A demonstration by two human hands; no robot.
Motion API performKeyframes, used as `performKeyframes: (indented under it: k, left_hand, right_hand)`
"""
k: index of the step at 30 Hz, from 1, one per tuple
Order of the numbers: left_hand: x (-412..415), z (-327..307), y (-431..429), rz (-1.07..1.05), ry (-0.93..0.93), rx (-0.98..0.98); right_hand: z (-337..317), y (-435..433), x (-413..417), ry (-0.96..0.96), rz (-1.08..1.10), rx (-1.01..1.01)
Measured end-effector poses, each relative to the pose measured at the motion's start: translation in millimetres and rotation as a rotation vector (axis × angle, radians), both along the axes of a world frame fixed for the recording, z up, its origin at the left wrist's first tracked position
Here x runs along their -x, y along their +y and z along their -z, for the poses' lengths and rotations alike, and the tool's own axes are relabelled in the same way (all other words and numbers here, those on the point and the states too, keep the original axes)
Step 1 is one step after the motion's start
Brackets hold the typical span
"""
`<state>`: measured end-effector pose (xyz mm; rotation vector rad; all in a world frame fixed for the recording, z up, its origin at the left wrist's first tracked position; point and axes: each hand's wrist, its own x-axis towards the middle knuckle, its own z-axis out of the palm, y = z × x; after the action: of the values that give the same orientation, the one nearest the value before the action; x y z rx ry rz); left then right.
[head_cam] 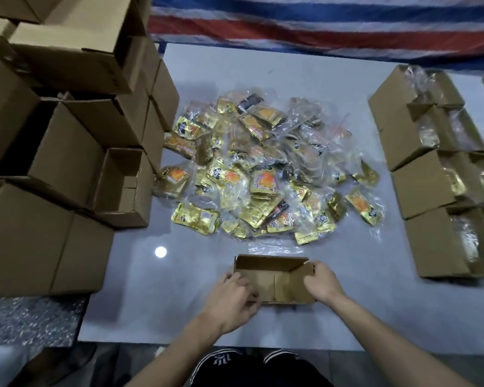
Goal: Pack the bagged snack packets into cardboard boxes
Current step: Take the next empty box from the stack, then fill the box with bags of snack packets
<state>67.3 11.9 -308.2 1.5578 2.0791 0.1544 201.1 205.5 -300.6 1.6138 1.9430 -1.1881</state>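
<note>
An open, empty cardboard box [271, 268] sits on the pale floor right in front of me. My left hand [234, 300] grips its left wall and near edge, fingers curled over the rim. My right hand [323, 282] grips the right end flap, thumb inside. Beyond the box lies a wide heap of gold snack packets in clear bags [263, 174].
Stacks of empty cardboard boxes [67, 135] crowd the left side. A row of filled boxes [430, 191] runs down the right side. A red, white and blue striped tarp [319, 26] lies at the far edge. My knees are at the bottom.
</note>
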Motion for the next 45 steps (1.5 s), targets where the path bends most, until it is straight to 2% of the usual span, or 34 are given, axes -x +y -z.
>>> performKeyframes:
  k: [4,7,11,16,19,23,26,32,36,41,45]
  left_hand:
    - [-0.9,-10.2,13.5,-0.267,-0.133,-0.087]
    - [0.5,-11.7,28.5,-0.389,0.001,-0.167]
    - [1.3,-9.5,50.0,-0.505,0.066,-0.105]
    - [-6.1,-6.1,73.4,-0.601,-0.086,-0.014]
    - [-7.2,-2.7,82.6,-0.605,-0.108,-0.038]
    - [-6.7,7.6,88.7,-0.899,-0.261,-0.178]
    - [5.0,16.3,99.8,-1.011,-0.305,-0.167]
    - [42.9,29.3,134.2,-0.990,-0.338,0.027]
    - [63.1,30.6,158.5,-1.001,-0.339,0.065]
    - [87.2,33.6,193.1,-1.240,-0.565,-0.036]
    - [102.1,37.2,217.8,-1.412,-0.714,-0.028]
  right_hand:
    - [-2.9,17.7,8.4,0.003,-0.028,-0.041]
    - [-2.6,33.3,11.6,-0.005,-0.092,-0.042]
    - [-3.5,48.9,8.9,-0.022,-0.124,-0.018]
    - [-6.7,69.3,-0.8,-0.031,-0.156,-0.017]
    - [-7.2,79.2,-8.5,-0.026,-0.153,-0.008]
    - [-2.1,91.4,-18.3,-0.019,-0.141,0.004]
    - [3.3,95.6,-19.7,0.007,-0.117,0.004]
    - [15.0,97.3,-15.9,0.015,-0.119,0.031]
    - [20.2,99.7,-16.1,0.030,-0.129,0.043]
    - [25.2,100.8,-19.3,0.051,-0.123,0.061]
    - [29.2,100.0,-18.9,0.063,-0.111,0.079]
